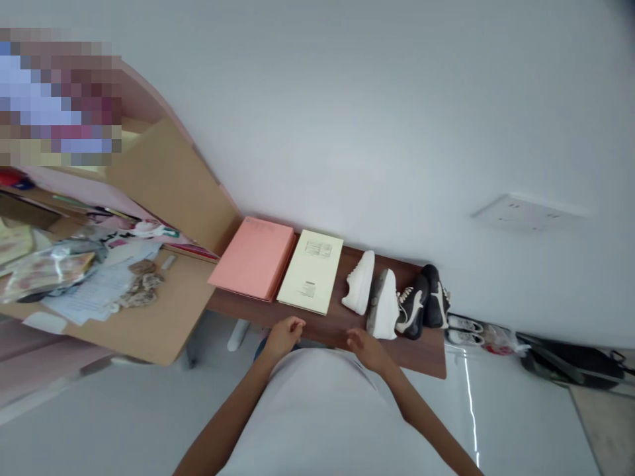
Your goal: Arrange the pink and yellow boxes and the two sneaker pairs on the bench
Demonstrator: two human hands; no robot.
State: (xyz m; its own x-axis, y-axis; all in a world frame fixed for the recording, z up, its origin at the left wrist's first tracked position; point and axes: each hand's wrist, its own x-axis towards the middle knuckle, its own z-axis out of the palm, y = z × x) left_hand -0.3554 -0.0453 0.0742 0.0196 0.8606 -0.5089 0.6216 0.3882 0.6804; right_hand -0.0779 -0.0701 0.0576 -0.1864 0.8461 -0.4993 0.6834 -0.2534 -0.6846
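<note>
Both hands are at the front edge of a brown wooden bench (337, 328). My left hand (284, 338), fingers loosely bent and apart, is empty just in front of a cream box (311, 271) with printed text. Beside that box lies a salmon-pink box (256, 258). Close to a pair of white sneakers (384, 307), my right hand (366, 348) is also open with bent fingers and nothing visible in it. A pair of black shoes with pale laces (414, 304) stands at the bench's right end.
On the left, a tan desk (173, 317) carries papers, plastic bags and a brown patterned scrunchie-like item (143, 284). A white wall with a socket plate (530, 213) rises behind the bench. Grey-white shoes (465, 330) and a black bag (575, 362) lie on the floor at right.
</note>
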